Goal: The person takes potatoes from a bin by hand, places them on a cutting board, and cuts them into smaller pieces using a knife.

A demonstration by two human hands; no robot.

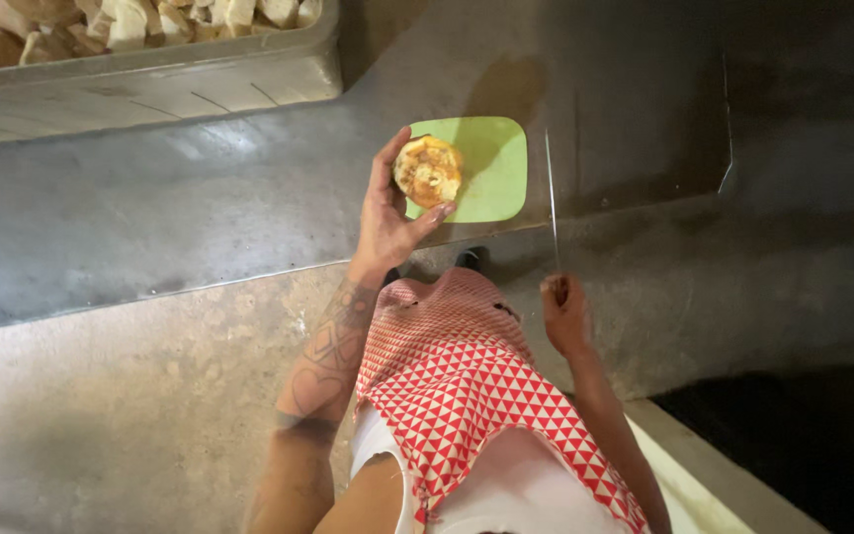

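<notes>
Fruit (428,171): round, peeled, yellow-brown with a pale mottled cut face, at upper centre of the frame. It is held up over the left part of a green board (491,168).

Left hand (392,213): palm up, fingers curled part-way round the fruit, thumb on its upper left edge and fingertips under its lower right edge. The forearm below it carries tattoos.

Right hand (565,314): right of centre, closed round the handle of a knife (552,203). The long thin blade points up the frame, running just beside the right edge of the board. Whether the tip touches the counter cannot be told.

Board: rounded rectangle, lying flat on the grey counter (150,208), near its front edge.

Bin (150,84): grey, at upper left of the frame, well apart from the hands, filled with pale cut pieces (130,25).

Lower centre: the person's red-and-white triangle-patterned cloth (457,386). Concrete floor (130,396) at lower left.
</notes>
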